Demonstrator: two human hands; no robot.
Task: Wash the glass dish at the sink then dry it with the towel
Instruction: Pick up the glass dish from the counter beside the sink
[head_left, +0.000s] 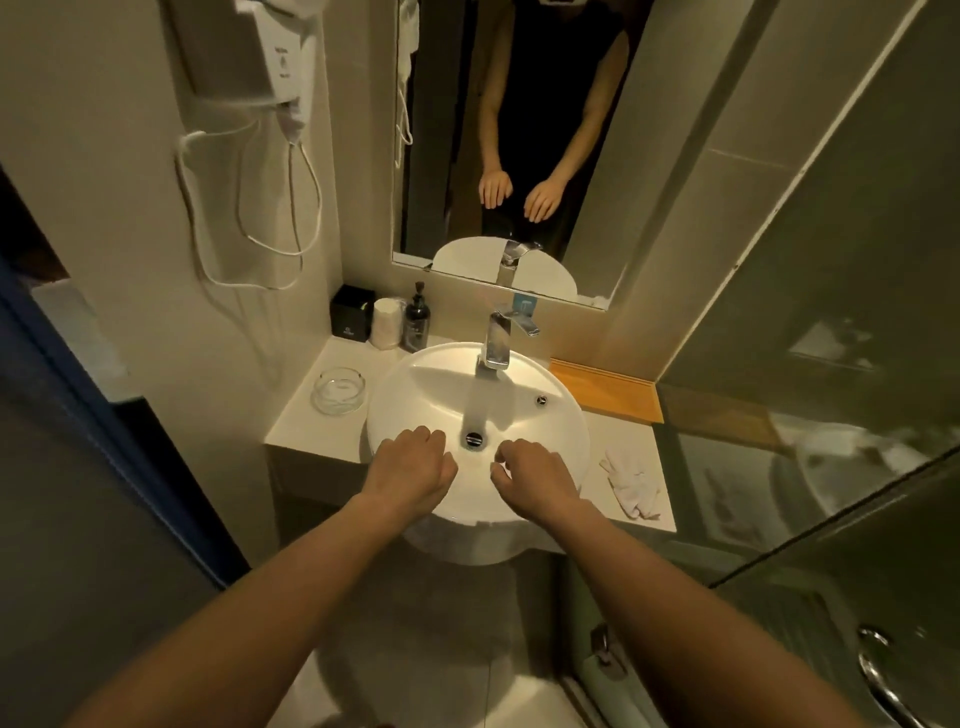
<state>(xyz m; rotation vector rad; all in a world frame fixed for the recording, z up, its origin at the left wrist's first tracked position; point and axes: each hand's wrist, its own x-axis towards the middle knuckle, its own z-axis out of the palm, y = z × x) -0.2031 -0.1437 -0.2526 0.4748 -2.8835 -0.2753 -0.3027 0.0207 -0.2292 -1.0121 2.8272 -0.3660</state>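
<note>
Two empty hands hover over the white sink basin, fingers loosely curled, gripping nothing. The round glass dish sits on the counter, left of and farther than the left hand, the nearer one. The right hand is closer to the towel.

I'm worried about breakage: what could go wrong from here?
The glass dish sits close to the left edge of the counter; a careless reach by the left hand could push it off. The towel lies right of the sink, so the wet dish must cross its hard rim, where a slip might chip it.
</note>
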